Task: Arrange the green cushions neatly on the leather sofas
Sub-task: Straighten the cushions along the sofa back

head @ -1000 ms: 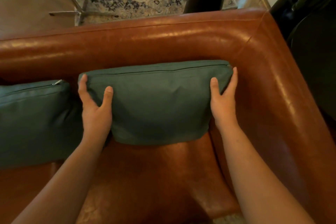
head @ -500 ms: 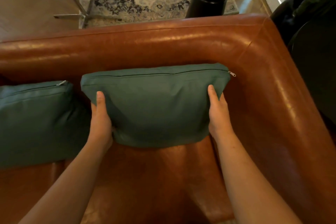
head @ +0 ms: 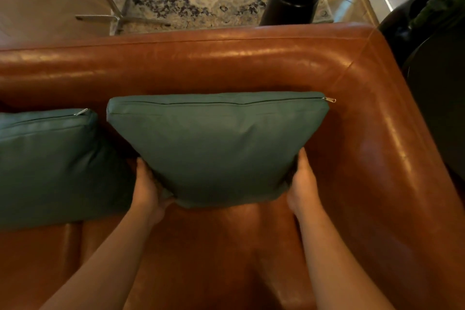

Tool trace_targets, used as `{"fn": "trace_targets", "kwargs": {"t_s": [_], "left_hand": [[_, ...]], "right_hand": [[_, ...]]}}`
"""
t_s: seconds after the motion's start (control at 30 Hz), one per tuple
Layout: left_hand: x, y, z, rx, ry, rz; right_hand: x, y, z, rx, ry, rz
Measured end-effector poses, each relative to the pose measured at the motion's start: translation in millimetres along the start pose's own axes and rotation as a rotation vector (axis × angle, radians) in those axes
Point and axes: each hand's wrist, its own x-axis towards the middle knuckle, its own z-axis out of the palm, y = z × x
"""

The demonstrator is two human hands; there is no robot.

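Cushion (head: 216, 148) stands on its lower edge in the corner of the sofa (head: 226, 63), zip edge up and top tilted toward the backrest at 12 o'clock. Its long axis runs 9 to 3 o'clock. Left hand (head: 148, 191) grips the lower left corner and right hand (head: 304, 184) the lower right. The fingers of both wrap behind the fabric, so I cannot tell whether they are spread. The cushion's bulk lies at 12 o'clock from both hands, which are equally near it. Second cushion (head: 50, 166) sits just beside it at 9 o'clock, with a gap between. Judgement: seating the base calls for an even two-handed push toward 12 o'clock.
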Motion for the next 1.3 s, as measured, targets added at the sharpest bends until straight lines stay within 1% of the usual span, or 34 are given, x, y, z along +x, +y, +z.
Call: {"fn": "trace_targets", "kwargs": {"t_s": [0.03, 0.07, 0.13, 0.17, 0.23, 0.3, 0.33, 0.47, 0.6, 0.7, 0.8, 0.87, 0.93, 0.97, 1.0, 1.03, 1.1, 1.17, 1.23, 1.3], "left_hand": [[1.5, -0.7, -5.4, 0.007, 0.02, 0.004], [0.6, 0.9, -10.9, 0.025, 0.077, -0.006], [4.3, -4.4, -20.7, 0.033, 0.16, -0.039], [7.6, -8.0, -21.9, 0.032, 0.165, -0.061], [4.3, -13.2, -12.0, 0.072, 0.09, -0.096], [1.7, -17.4, 1.0, 0.082, 0.07, -0.092], [-0.3, -19.1, 7.2, 0.075, 0.067, -0.087], [-6.3, -24.4, 11.8, 0.03, 0.039, -0.048], [-2.8, -29.1, 6.5, -0.002, 0.027, -0.03], [8.8, -30.1, 9.0, 0.041, -0.017, -0.032], [16.6, -25.3, 8.5, 0.124, 0.027, -0.015], [24.7, -19.3, -1.6, 0.137, 0.078, 0.067], [21.2, -10.0, -9.6, 0.079, 0.185, 0.186], [14.7, -5.7, -10.5, 0.046, 0.194, 0.257], [4.5, -0.3, -7.6, 0.055, 0.165, 0.313], [-4.1, 4.8, -4.3, 0.072, 0.102, 0.348], [-9.2, 8.2, 1.0, 0.176, -0.002, 0.359], [-5.1, 10.4, -2.3, 0.241, -0.055, 0.365], [-8.5, 17.3, -6.2, 0.248, -0.044, 0.366], [-25.4, 27.6, -5.3, 0.22, -0.02, 0.431]], "right_hand": [[-14.2, -10.6, 7.2, 0.02, 0.033, 0.04], [-22.2, -19.7, 12.3, 0.014, 0.041, 0.063], [-23.8, -17.8, 12.1, 0.004, 0.069, 0.105], [-25.9, -18.0, 15.0, -0.019, 0.078, 0.131], [-25.4, -13.1, 20.6, -0.053, 0.06, 0.233], [-26.6, -7.2, 28.9, -0.029, 0.05, 0.29], [-25.8, -4.7, 31.6, 0.0, 0.044, 0.29], [-22.4, 2.0, 30.5, 0.036, 0.054, 0.23], [-23.7, 1.8, 35.3, 0.098, 0.032, 0.208], [-23.3, 1.9, 44.6, 0.042, 0.048, 0.17], [-23.3, -3.7, 43.3, -0.054, 0.032, 0.122], [-23.1, -15.6, 36.0, -0.086, 0.042, 0.043], [-24.0, -29.0, 27.9, -0.084, 0.078, -0.051], [-25.7, -34.8, 26.0, -0.059, 0.073, -0.092], [-29.2, -40.1, 26.4, -0.037, 0.051, -0.122], [-32.1, -42.9, 30.0, -0.025, 0.009, -0.147], [-37.4, -44.9, 40.4, -0.067, -0.045, -0.182], [-39.0, -44.6, 47.1, -0.101, -0.048, -0.196], [-37.2, -48.1, 45.8, -0.1, -0.028, -0.208], [-37.4, -54.3, 40.5, -0.086, 0.015, -0.241]]}}
